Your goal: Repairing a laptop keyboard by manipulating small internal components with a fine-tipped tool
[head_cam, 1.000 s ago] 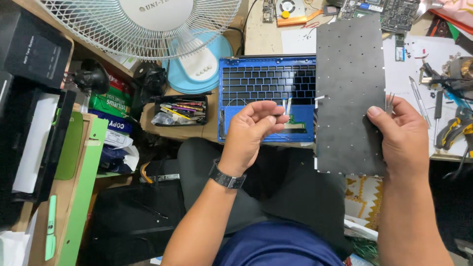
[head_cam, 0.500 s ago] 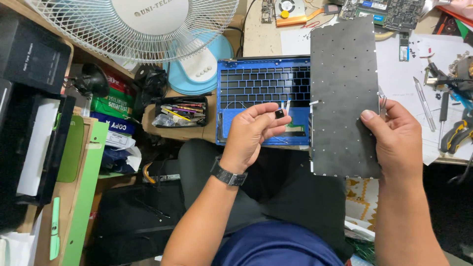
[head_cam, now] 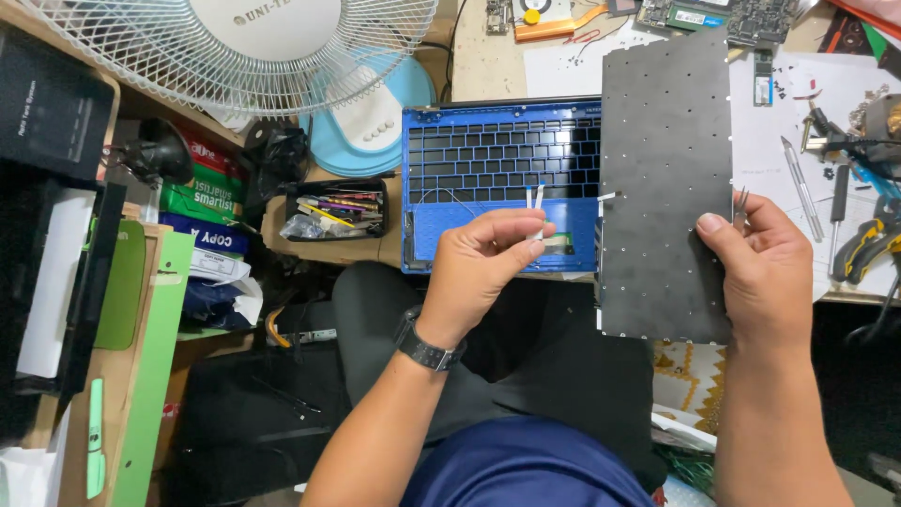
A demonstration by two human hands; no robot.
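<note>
Gently, left hand (head_cam: pixel 488 258) fingers pinch the thin white ribbon (head_cam: pixel 537 199) over the blue laptop case (head_cam: pixel 497 188); right hand (head_cam: pixel 765 272) grips the black keyboard sheet (head_cam: pixel 664 178) beside it, best kept steady.

We count 2 hands (head_cam: pixel 488 268), 1 dark perforated panel (head_cam: pixel 662 178), 1 blue laptop shell (head_cam: pixel 497 178), 1 white fan (head_cam: pixel 253 47), 1 wristwatch (head_cam: pixel 427 345), 1 tray of small tools (head_cam: pixel 338 208), and 2 thin white strips (head_cam: pixel 535 197).

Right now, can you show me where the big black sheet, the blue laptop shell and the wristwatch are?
black keyboard backing sheet (head_cam: pixel 664 188), head view, middle of its flat face.
blue laptop shell (head_cam: pixel 488 237), head view, bare palm-rest area.
wristwatch (head_cam: pixel 427 349), head view, band on the left wrist.
</note>
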